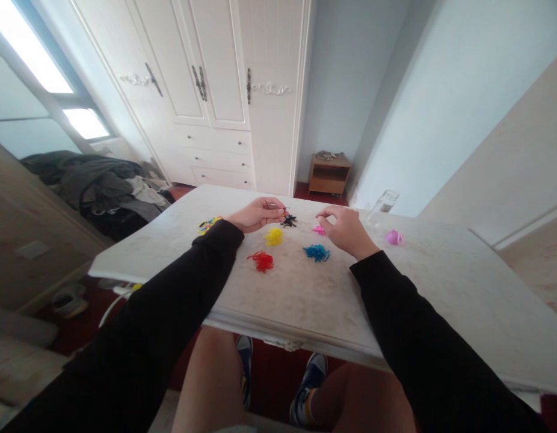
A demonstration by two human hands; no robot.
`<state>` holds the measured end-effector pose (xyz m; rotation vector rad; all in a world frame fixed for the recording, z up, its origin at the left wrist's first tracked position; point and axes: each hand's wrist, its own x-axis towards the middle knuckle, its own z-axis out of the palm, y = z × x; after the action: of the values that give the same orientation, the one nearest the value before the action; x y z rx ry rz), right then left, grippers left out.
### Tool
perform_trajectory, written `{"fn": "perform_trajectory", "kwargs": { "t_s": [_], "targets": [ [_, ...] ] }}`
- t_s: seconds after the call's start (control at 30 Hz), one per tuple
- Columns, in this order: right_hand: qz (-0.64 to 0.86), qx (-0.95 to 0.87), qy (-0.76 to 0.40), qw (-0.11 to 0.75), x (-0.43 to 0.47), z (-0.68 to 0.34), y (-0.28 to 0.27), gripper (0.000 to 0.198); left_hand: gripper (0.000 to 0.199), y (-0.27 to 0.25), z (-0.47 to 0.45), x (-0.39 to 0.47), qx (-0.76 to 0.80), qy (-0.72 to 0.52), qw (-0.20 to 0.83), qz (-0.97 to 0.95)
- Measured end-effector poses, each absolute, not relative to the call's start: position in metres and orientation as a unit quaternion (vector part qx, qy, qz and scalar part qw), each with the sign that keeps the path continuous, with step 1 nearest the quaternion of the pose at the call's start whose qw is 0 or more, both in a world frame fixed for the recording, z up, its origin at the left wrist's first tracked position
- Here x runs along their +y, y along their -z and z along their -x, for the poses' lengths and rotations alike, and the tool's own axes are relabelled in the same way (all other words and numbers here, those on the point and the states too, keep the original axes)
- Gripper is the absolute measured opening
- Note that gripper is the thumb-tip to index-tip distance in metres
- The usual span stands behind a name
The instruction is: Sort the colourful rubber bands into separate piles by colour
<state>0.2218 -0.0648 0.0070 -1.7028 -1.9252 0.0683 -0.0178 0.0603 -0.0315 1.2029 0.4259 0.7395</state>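
Observation:
My left hand [261, 214] is closed in a pinch on a few thin rubber bands [285, 210], dark and yellowish, above the black rubber band pile [289, 221]. My right hand [345, 230] hovers over the pink rubber band pile [319, 230], thumb and forefinger pressed together; whatever they may hold is too small to make out. Between and below the hands lie a yellow pile [273, 237], a red pile [261, 261] and a blue pile [316, 252]. A mixed-colour heap [209, 225] is partly hidden behind my left wrist.
On the white table [301, 294], a clear glass jar [387, 204] and a pink-purple rounded item [394, 237] are to the right. Beyond the table are a white wardrobe [273, 132] and a small wooden cabinet [329, 175]. Dark clothes [98, 186] are heaped at left.

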Motion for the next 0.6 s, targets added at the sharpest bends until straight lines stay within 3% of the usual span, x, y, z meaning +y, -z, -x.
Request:
{"fn": "perform_trajectory", "kwargs": {
  "t_s": [0.23, 0.6],
  "targets": [
    [0.514, -0.809, -0.050, 0.279, -0.077, -0.191, 0.002, 0.030, 0.033, 0.032, 0.019, 0.060, 0.188, -0.323, 0.728, -0.575],
    [0.478, -0.836, -0.054, 0.265, -0.083, -0.183, 0.006, 0.035, 0.037, 0.032, 0.021, 0.058, 0.208, -0.263, 0.716, -0.612]
  ]
}}
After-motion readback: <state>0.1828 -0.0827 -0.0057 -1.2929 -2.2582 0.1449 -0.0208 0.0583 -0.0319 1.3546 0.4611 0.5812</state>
